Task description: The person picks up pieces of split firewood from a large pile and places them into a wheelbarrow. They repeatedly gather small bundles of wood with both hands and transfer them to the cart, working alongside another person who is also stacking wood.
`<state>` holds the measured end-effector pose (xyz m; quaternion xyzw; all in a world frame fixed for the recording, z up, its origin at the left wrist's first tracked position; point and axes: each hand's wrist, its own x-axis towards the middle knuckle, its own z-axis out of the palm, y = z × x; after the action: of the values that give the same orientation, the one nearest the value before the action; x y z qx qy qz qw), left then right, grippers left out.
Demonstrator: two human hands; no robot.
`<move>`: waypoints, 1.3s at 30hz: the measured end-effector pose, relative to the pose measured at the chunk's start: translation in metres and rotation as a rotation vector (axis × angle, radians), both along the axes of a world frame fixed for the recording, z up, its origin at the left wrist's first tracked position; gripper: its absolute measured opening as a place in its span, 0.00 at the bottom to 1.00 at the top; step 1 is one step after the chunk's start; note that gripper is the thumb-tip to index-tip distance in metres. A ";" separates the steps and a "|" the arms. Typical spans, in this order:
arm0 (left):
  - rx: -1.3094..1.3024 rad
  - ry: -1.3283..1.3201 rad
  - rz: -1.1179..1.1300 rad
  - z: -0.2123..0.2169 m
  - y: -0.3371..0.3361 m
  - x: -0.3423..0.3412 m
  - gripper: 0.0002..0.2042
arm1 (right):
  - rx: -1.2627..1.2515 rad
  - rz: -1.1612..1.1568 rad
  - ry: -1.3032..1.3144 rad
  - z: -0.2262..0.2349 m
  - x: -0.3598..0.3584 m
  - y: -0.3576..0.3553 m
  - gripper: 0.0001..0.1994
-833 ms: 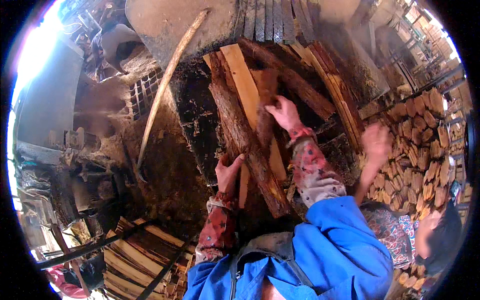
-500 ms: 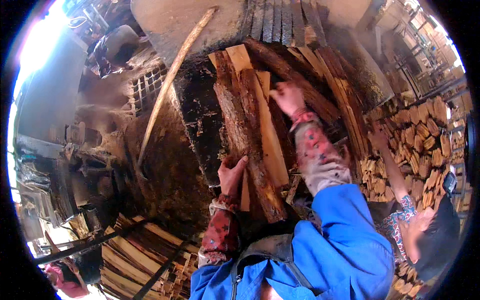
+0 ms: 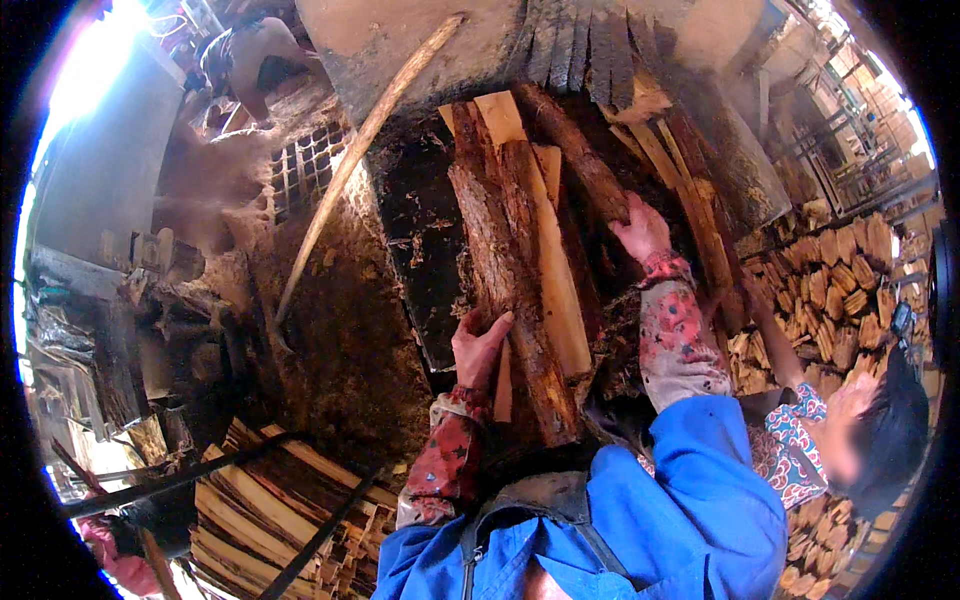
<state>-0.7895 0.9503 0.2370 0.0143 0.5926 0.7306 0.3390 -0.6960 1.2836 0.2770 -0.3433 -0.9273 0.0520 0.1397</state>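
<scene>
Rough bark-covered wood slabs lie lengthwise before me on a dark surface (image 3: 415,230). My left hand (image 3: 480,348) grips the left edge of a long bark slab (image 3: 510,270), near its lower end, thumb on top. A pale sawn board (image 3: 562,290) lies just right of that slab. With fingers curled over its near end, my right hand (image 3: 642,230) holds another bark slab (image 3: 575,145) that slants up toward the far left. More split slabs (image 3: 695,195) lie to the right of my right hand.
A long pale pole (image 3: 365,145) leans at the left, near a metal grid (image 3: 300,170). At the right a co-worker's arm (image 3: 775,335) reaches toward the slabs, before stacked wood pieces (image 3: 835,275). Bundled slats (image 3: 270,510) lie lower left. Another person (image 3: 265,60) bends over at upper left.
My right hand has moved down and right and closed on the near end of the slanting bark slab. My left hand stays on its slab. The view has shifted slightly.
</scene>
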 end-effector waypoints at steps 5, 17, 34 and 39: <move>-0.030 0.020 0.006 0.017 -0.003 0.000 0.25 | 0.204 0.080 -0.011 0.015 0.000 -0.009 0.30; -0.030 0.052 0.033 0.014 0.000 0.001 0.25 | -0.092 -0.009 0.087 0.071 0.049 -0.039 0.21; 0.024 0.010 -0.001 0.007 0.000 -0.001 0.23 | -0.428 0.118 0.126 0.043 0.056 -0.236 0.34; 0.087 -0.259 0.020 0.026 -0.007 -0.007 0.18 | -0.402 0.279 0.136 0.047 0.058 -0.238 0.36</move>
<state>-0.7968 0.9437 0.2629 -0.0717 0.5118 0.7545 0.4046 -0.6380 1.0458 0.3237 -0.2288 -0.9252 0.2770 0.1224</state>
